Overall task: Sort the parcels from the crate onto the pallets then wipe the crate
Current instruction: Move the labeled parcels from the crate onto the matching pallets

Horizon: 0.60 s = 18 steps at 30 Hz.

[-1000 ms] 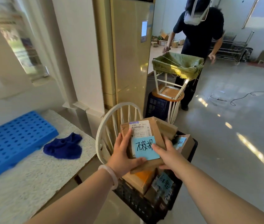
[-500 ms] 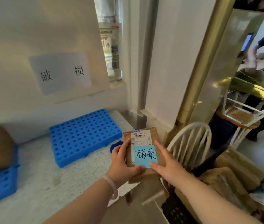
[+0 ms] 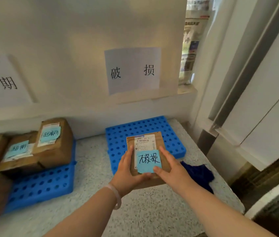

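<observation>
I hold a small brown cardboard parcel (image 3: 145, 146) with a white shipping label and a blue handwritten note, between both hands, just above the near edge of the right blue perforated pallet (image 3: 140, 129). My left hand (image 3: 126, 171) grips its left side and bottom corner. My right hand (image 3: 171, 166) grips its right side, thumb on the blue note. The left blue pallet (image 3: 44, 182) carries several brown parcels (image 3: 53, 142) with blue notes. The crate is out of view.
A dark blue cloth (image 3: 198, 173) lies on the speckled counter (image 3: 152, 211) right of my hands. Paper signs (image 3: 132, 71) hang on the wall above each pallet. A white chair back (image 3: 275, 200) shows at the lower right, past the counter edge.
My view has swung left from the crate and chair to the counter. Both hands have carried the parcel from above the crate to the right blue pallet.
</observation>
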### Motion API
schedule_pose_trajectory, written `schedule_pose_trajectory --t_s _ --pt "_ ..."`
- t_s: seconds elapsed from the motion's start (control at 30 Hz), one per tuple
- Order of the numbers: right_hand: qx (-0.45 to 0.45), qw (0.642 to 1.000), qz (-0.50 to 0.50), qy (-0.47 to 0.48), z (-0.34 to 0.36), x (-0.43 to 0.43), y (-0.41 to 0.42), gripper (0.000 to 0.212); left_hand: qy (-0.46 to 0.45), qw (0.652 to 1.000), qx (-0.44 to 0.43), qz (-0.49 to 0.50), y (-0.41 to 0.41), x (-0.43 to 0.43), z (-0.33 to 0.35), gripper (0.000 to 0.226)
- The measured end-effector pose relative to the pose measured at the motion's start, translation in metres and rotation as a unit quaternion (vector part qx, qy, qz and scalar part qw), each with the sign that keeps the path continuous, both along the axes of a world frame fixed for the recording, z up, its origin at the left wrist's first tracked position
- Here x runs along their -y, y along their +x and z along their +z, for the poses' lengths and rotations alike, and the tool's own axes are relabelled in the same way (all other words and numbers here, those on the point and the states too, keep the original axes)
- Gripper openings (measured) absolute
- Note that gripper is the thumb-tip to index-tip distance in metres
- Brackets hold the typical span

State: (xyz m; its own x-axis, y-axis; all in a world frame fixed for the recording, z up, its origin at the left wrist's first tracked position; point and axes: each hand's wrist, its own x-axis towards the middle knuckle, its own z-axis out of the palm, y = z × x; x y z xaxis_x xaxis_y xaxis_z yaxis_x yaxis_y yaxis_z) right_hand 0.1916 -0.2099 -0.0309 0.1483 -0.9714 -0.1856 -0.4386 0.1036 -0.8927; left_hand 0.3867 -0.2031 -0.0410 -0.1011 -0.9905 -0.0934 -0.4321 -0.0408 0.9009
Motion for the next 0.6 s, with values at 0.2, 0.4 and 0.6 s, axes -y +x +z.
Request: schedule_pose_trajectory --t_s 0.2,0.4,0.6 --pt "-0.049 0.995 0.073 0.049 -0.015 0.040 0.039 0.094 0.026 0.999 0.012 0.036 0.038 0.024 -0.021 0.124" --pt "-0.084 0.990 0.101 0.058 -0.036 0.077 0.073 0.096 0.084 0.995 -0.001 0.044 0.067 0.049 -0.053 0.119" --pt "-0.114 0.983 0.112 0.088 -0.068 0.111 0.093 0.095 0.124 0.991 0.035 0.039 0.083 0.079 -0.084 0.124"
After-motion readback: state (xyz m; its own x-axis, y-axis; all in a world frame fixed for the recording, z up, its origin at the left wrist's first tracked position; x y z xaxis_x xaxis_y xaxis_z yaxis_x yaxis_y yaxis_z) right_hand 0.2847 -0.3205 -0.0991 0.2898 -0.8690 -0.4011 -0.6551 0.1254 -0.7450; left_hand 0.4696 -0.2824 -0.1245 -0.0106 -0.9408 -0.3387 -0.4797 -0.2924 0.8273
